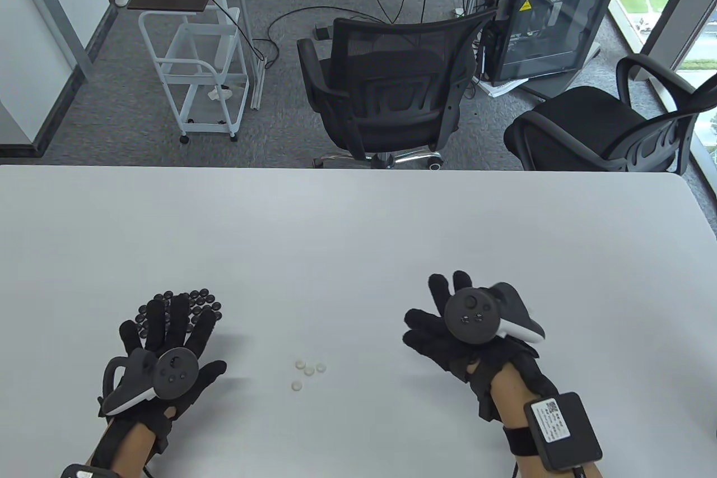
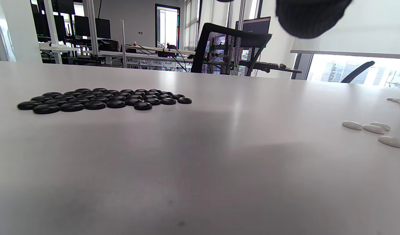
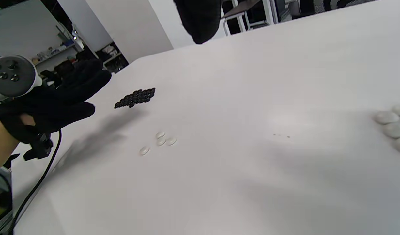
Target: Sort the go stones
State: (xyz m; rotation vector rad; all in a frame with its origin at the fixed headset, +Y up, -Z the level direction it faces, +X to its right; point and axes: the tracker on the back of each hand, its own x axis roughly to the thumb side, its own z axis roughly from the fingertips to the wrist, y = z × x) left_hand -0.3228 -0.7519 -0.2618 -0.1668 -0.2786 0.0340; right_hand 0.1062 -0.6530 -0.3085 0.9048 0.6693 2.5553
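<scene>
Office chairs [image 1: 386,80] and a white cart [image 1: 196,63] are standing on grey carpet beyond the white table [image 1: 358,231]. On it, the black stones [image 2: 102,98] are lying packed in a flat cluster at the left — the left hand [image 1: 162,349] is hovering just above them with fingers spread and straight, holding nothing. Four loose white stones [image 1: 305,371] are sitting between the hands. More white stones [image 3: 394,125] are lying by the right hand [image 1: 454,332], whose fingers are hanging relaxed and empty.

No legible text; yellow warning triangle on computer case [image 1: 546,29]
</scene>
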